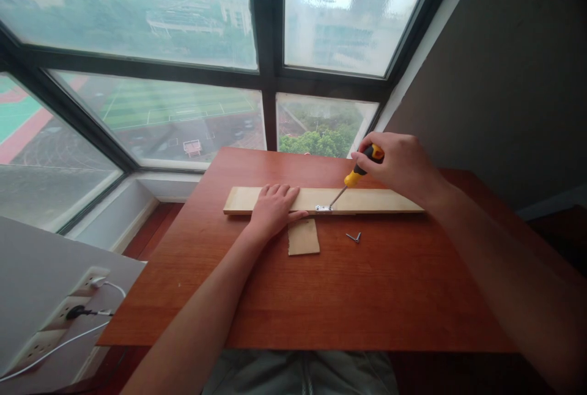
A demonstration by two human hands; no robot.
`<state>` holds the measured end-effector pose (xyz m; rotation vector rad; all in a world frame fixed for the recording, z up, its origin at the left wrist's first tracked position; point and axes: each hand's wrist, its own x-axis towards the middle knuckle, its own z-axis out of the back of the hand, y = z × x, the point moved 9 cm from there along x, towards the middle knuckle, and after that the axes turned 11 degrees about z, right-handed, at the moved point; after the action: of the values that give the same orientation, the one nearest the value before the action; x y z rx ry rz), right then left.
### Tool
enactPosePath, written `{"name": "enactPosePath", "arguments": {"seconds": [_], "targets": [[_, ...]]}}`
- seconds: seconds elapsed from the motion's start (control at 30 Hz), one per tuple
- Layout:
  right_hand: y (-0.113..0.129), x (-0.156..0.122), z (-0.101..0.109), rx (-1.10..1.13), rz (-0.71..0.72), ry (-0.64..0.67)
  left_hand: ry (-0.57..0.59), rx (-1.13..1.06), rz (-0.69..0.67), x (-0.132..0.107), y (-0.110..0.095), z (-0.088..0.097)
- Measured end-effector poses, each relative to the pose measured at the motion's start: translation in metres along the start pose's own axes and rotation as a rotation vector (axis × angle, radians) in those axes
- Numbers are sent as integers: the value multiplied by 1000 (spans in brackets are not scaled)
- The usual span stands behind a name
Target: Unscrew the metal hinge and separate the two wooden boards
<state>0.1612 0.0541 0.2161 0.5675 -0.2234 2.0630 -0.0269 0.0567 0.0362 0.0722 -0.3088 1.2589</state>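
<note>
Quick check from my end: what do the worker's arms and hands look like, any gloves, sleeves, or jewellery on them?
Both arms are bare up to the frame edge: no sleeves show. The left hand and right hand wear no gloves, and no rings, watch or wristbands are visible. Fingernails look short and plain. Grey-green fabric shows at the bottom edge.

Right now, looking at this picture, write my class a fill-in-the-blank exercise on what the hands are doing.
1. The right hand grips a ____ with a yellow and black handle.
2. Its tip meets a small metal bracket on the long wooden ____.
3. The left hand lies ____ on that wood.

Missing words: screwdriver; plank; flat
</note>
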Motion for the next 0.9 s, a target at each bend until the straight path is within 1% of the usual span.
{"name": "enactPosePath", "arguments": {"seconds": [0.2, 0.53, 0.73, 0.9], "targets": [[-1, -2, 2, 19, 8, -30, -3, 3, -5, 0, 0, 0], [-3, -2, 1, -11, -20, 5, -13, 7, -12, 0, 0, 0], [-9, -3, 2, -16, -44, -12, -5, 5, -9, 0, 0, 1], [-14, -5, -1, -48, -68, 1, 0, 2, -2, 0, 0, 2]]}}
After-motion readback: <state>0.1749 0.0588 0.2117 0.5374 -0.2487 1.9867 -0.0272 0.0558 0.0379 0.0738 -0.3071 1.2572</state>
